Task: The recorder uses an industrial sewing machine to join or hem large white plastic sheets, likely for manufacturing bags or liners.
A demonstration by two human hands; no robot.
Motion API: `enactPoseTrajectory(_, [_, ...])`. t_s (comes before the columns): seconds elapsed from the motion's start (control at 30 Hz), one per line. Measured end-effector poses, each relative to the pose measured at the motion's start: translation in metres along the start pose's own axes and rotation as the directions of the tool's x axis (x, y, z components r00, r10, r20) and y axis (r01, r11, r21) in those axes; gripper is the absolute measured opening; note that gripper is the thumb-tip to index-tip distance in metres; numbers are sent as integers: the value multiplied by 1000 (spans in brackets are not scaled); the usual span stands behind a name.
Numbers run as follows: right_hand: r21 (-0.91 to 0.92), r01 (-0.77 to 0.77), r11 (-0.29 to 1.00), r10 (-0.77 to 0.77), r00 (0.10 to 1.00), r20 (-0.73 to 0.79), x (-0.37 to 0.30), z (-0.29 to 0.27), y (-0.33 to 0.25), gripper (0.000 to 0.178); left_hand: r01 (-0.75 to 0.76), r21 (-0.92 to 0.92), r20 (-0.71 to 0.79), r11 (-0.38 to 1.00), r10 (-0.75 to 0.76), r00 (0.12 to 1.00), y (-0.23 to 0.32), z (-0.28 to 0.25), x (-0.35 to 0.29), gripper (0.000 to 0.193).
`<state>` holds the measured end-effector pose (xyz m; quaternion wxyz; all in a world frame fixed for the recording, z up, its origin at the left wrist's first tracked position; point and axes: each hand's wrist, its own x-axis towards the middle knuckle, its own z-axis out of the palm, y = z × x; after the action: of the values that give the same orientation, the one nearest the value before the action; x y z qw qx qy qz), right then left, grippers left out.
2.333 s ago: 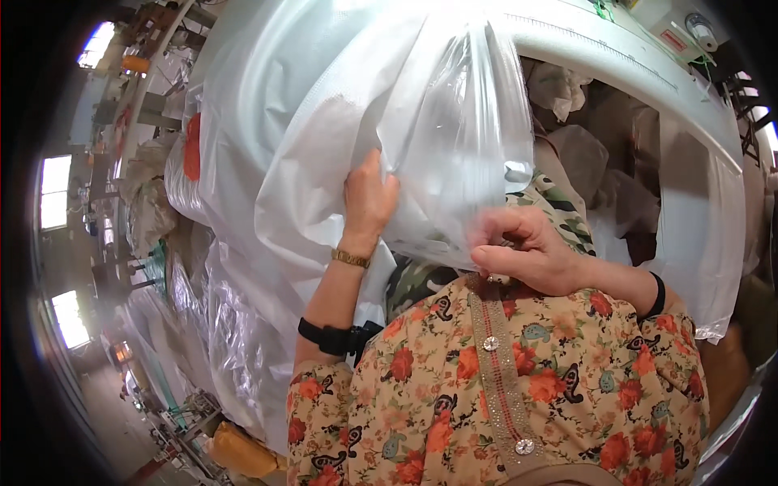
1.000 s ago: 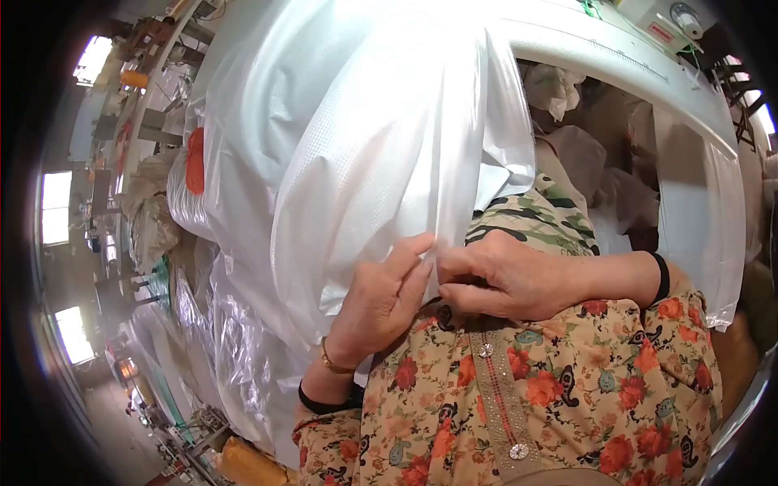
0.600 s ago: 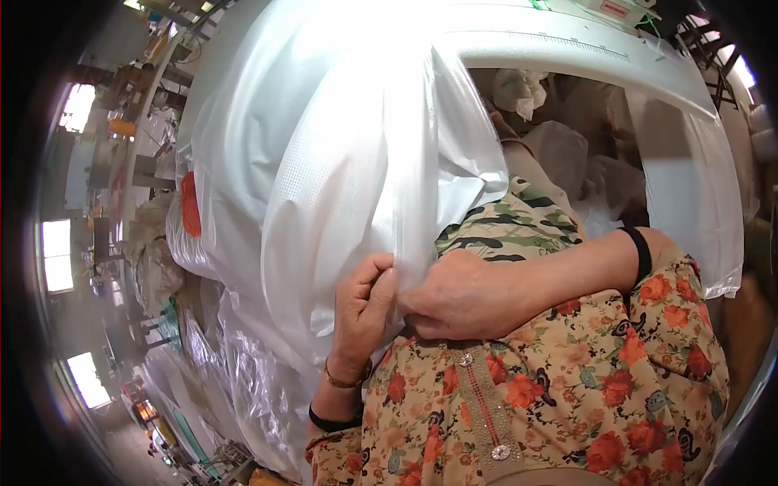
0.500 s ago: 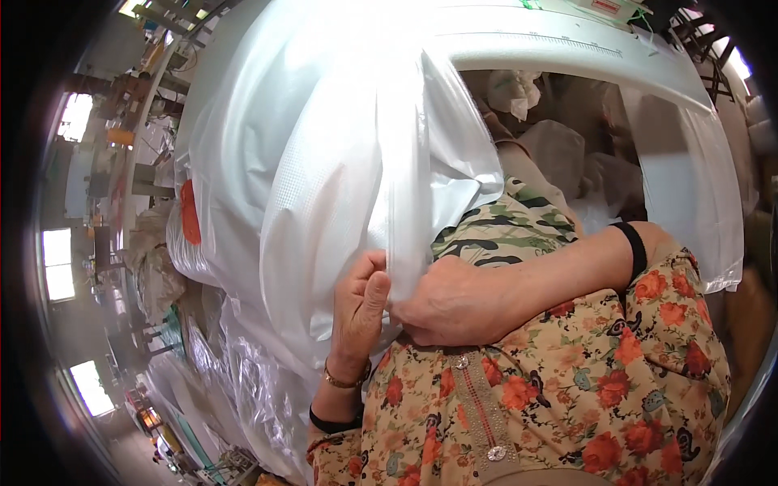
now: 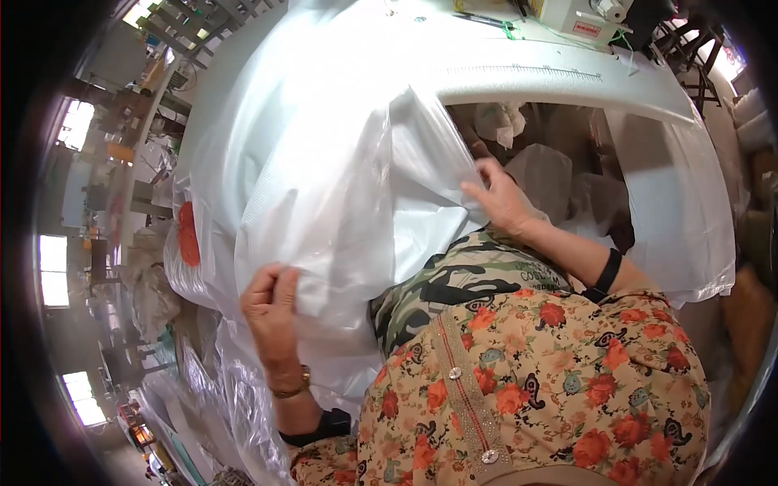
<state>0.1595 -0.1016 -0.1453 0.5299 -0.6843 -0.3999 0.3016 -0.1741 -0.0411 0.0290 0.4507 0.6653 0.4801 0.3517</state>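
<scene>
A big white woven plastic sheet [image 5: 324,154] lies over my lap and spreads up onto a white sewing table [image 5: 567,81]. My left hand [image 5: 271,312] pinches a fold of the sheet at lower left, fingers closed on it. My right hand [image 5: 498,198] grips the sheet's edge further right, near the table's cut-out. The two hands are apart, with the sheet's edge stretched between them. A gold watch and a black band sit on my left wrist, a black band on my right.
A white sewing machine [image 5: 579,16] stands at the table's far edge. More clear and white plastic sheeting [image 5: 211,381] is piled at lower left, one piece with a red print [image 5: 188,235]. Bundles [image 5: 559,174] lie under the table. Shelves and windows line the left.
My hands were bunched together on the sheet's edge at my chest. They have since spread apart, the left going down-left and the right up-right, drawing the edge out between them.
</scene>
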Motion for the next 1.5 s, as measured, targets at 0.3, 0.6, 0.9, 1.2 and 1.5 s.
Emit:
enactPoseTrajectory(0.3, [-29, 593, 805, -524, 732, 435, -56, -22, -75, 27, -209, 138, -25, 968, 214, 976, 42, -41, 33, 8])
enactPoseTrajectory(0.6, [105, 606, 789, -526, 577, 625, -72, -8, -148, 13, -217, 95, 455, 971, 152, 877, 33, 55, -9, 8])
enactPoseTrajectory(0.9, [85, 679, 729, -514, 462, 723, -80, 8, -154, 24, -126, 36, 422, 991, 100, 901, 19, 69, -23, 9])
enactPoseTrajectory(1.2, [36, 934, 356, -595, 197, 779, -82, 18, -167, 17, 97, -45, 395, 994, -72, 916, 12, 68, -25, 16])
enactPoseTrajectory(1.5, [318, 55, 946, -85, 993, 82, 4, 58, -111, 31, 2, 59, 23, 998, -4, 1000, 46, 4, -9, 6])
